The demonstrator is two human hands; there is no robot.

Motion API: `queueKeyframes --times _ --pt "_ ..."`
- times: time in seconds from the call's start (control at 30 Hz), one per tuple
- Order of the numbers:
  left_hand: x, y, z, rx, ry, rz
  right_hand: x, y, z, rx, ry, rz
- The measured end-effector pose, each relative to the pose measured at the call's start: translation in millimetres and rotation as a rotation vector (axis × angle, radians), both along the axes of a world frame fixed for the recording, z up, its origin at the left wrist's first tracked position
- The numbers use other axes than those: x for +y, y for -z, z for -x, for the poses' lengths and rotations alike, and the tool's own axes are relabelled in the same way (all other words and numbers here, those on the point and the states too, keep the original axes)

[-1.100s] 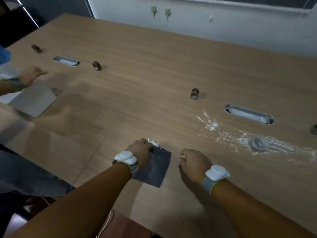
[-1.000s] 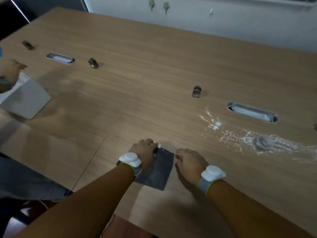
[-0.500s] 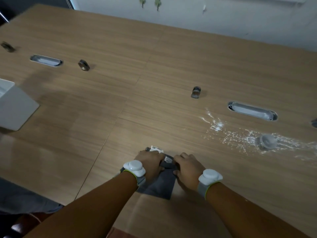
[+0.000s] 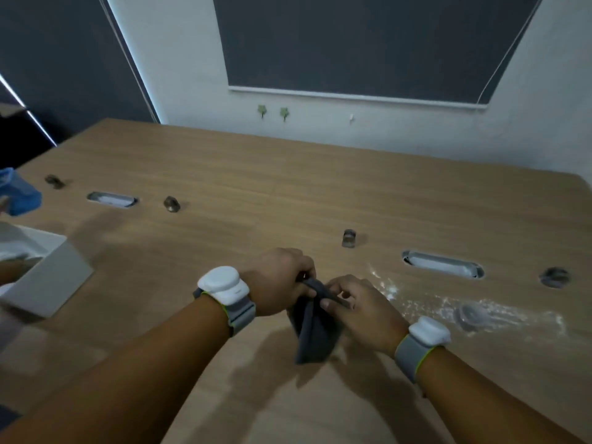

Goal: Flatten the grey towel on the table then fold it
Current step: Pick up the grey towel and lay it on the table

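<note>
The grey towel (image 4: 315,331) hangs bunched above the wooden table (image 4: 288,193), its lower end dangling over the table's near part. My left hand (image 4: 278,285) grips the towel's top edge on the left. My right hand (image 4: 358,302) pinches the same edge just to the right, thumb on the near side. Both hands are close together, side by side. A white band sits on each wrist.
Spilled white powder and a small round lid (image 4: 474,315) lie right of my hands. Metal cable slots (image 4: 442,264) (image 4: 112,199) and small dark knobs (image 4: 349,238) (image 4: 171,204) dot the table. A pale grey folded cloth (image 4: 48,280) and another person's arm are at the left edge.
The towel lay folded flat on the table; both hands closed on its far edge and lifted it, so it now hangs bunched. The camera tilted up toward the wall.
</note>
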State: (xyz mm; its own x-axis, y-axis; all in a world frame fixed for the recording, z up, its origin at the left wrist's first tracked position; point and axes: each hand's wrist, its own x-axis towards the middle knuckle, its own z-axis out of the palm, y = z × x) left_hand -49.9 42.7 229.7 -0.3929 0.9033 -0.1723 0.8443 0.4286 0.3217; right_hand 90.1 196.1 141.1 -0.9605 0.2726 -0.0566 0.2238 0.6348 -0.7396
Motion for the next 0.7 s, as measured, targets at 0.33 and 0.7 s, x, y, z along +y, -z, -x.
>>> queueKeyframes --times 0.33,0.7 --pt "19 -149 10 0.180 -0.001 -0.455 59 -139 -29 0.309 0.181 -0.023" --pt "60 -158 -2 0.115 -0.049 -0.567 113 -141 -119 -0.050 0.285 -0.211"
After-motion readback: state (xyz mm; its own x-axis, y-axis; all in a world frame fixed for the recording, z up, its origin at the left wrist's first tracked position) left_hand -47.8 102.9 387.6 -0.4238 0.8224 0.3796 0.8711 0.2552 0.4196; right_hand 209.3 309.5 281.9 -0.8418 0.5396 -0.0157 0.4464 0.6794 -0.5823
